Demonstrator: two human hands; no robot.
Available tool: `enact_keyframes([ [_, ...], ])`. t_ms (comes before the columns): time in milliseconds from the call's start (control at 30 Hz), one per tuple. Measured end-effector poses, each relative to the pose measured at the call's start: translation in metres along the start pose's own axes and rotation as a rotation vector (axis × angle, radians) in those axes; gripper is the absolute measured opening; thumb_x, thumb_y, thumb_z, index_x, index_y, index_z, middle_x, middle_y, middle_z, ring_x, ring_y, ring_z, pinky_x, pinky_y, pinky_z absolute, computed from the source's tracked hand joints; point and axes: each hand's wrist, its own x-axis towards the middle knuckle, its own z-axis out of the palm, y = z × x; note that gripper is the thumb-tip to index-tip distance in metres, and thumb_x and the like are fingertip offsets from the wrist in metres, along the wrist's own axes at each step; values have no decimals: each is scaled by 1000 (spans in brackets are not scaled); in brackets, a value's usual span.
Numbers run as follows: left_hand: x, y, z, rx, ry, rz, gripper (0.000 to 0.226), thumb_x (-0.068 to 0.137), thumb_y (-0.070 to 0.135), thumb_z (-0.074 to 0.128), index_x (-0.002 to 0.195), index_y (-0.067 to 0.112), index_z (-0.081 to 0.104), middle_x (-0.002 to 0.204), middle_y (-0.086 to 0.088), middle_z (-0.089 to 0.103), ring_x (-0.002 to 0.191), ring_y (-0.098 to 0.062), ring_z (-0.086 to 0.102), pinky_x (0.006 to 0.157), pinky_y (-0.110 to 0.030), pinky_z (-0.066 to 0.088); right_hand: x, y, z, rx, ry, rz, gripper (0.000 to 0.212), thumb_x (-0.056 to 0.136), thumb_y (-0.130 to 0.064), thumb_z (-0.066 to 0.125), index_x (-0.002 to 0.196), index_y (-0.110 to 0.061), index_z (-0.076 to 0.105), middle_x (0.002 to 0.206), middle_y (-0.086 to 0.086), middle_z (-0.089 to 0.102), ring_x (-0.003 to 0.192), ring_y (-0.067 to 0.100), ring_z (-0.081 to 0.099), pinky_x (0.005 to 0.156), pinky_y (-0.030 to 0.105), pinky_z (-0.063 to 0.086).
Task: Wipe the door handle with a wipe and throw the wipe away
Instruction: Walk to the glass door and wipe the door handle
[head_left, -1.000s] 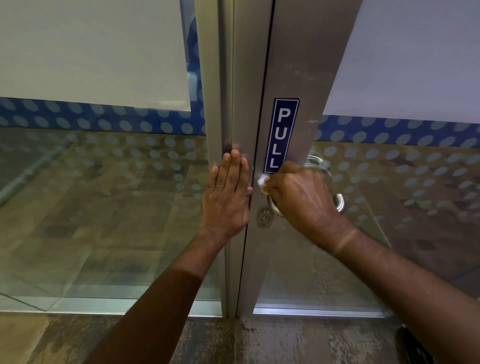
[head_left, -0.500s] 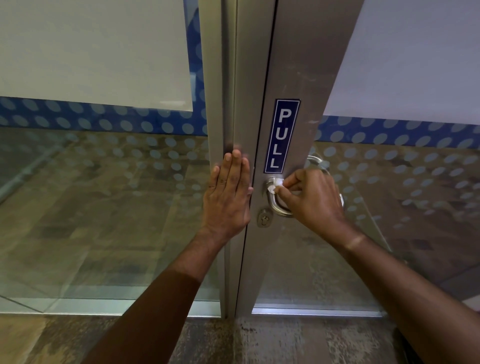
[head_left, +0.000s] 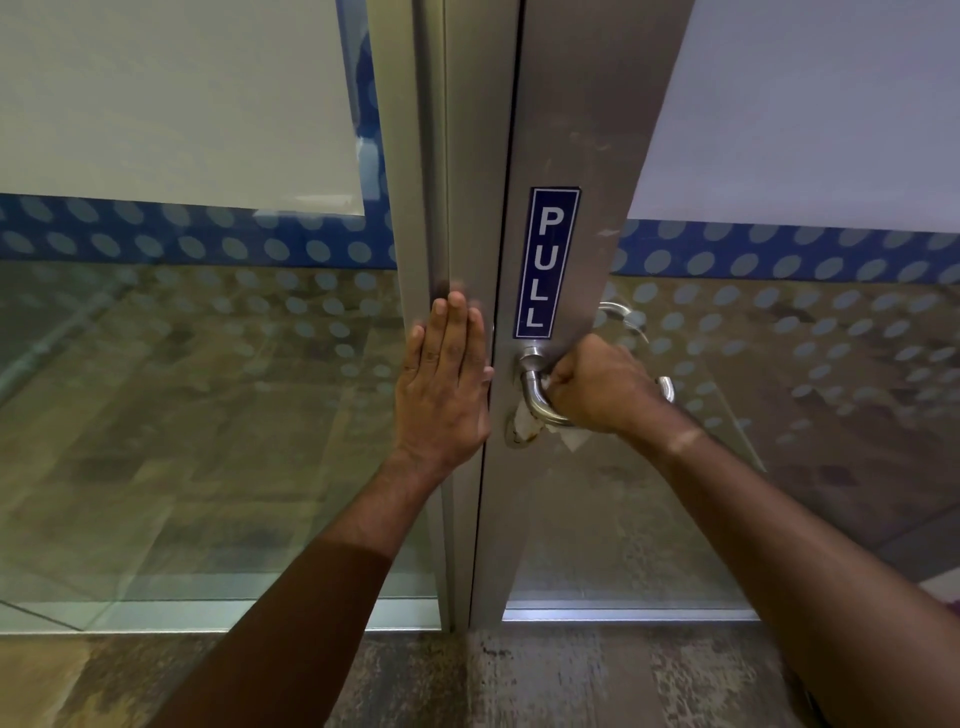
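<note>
A curved steel door handle (head_left: 535, 396) sticks out from the metal door stile, just under a blue PULL sign (head_left: 546, 262). My right hand (head_left: 602, 387) is closed in a fist around the handle, with a white wipe (head_left: 530, 418) bunched inside it; part of the wipe hangs down behind the handle's lower bend. My left hand (head_left: 447, 379) lies flat, fingers together and pointing up, pressed against the door frame just left of the handle. It holds nothing.
Glass panels (head_left: 182, 415) with blue dotted film flank the metal frame (head_left: 467, 156) on both sides. A second handle (head_left: 621, 314) shows through the glass behind the door. Worn wooden flooring (head_left: 519, 680) lies below the door's bottom rail.
My right hand slid from the handle's top mount down onto its curve and closed into a fist around it, dragging the wipe lower. My left hand stayed flat on the frame.
</note>
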Motion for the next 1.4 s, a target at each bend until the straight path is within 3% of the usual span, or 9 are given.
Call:
enact_keyframes([
  [167,0,0,-1,-4,-4,5,68,100,23,27,151,10,-16,159,-4,-29,149,-19,-18,122,-37,-8,-18,11,-13,70,196,-92,6,85,-21,65,80,-22,66,69,-10,62,67,6,59,58,21,42],
  [267,0,0,-2,0,-18,2,69,100,23,29,151,10,-16,159,-5,-29,149,-19,-17,122,-38,-8,-34,16,-22,176,285,-171,16,91,-12,60,94,-25,68,78,-10,65,71,4,62,57,21,47],
  [433,0,1,-3,-2,-28,1,72,99,22,32,151,9,-16,159,-5,-29,149,-19,-18,122,-37,-9,-39,20,-25,260,287,-185,25,85,-3,55,85,-19,75,75,-6,70,51,-6,56,45,6,38],
  [500,0,1,-3,-4,-34,1,71,99,23,31,151,10,-16,158,-5,-29,149,-19,-18,122,-37,-9,-41,16,-25,238,274,-215,16,85,-11,58,80,-17,72,80,-11,66,61,-5,56,54,11,40],
  [600,0,1,-5,-8,-45,0,71,99,23,30,151,10,-17,158,-5,-30,149,-19,-18,122,-37,-9,-39,11,-19,131,265,-252,6,84,-15,66,84,-20,68,93,-9,54,84,5,49,70,12,36],
  [733,0,1,-5,-3,-50,3,74,98,22,34,151,10,-16,158,-5,-29,149,-20,-18,122,-38,-8,-37,3,-7,2,334,-386,23,83,-10,69,105,-19,67,100,-2,62,88,9,55,70,6,39],
  [900,0,0,-6,3,-70,9,71,99,23,30,151,10,-17,158,-5,-30,149,-19,-19,122,-37,-10,-27,-11,15,-145,450,-530,7,88,-10,66,93,-6,68,89,11,66,77,28,64,67,44,57],
  [1233,0,-2,-9,34,-92,28,97,88,16,56,150,9,-19,157,-5,-32,148,-18,-23,121,-36,-13,-25,-25,34,-609,444,-664,25,63,-6,85,76,7,68,79,19,59,73,33,55,62,43,54],
  [1400,0,-2,-8,80,-71,26,94,92,23,54,150,8,-19,157,-7,-33,148,-19,-22,121,-36,-13,-23,-25,32,-844,431,-778,28,72,-22,77,88,-1,71,87,13,64,83,29,54,67,40,44],
])
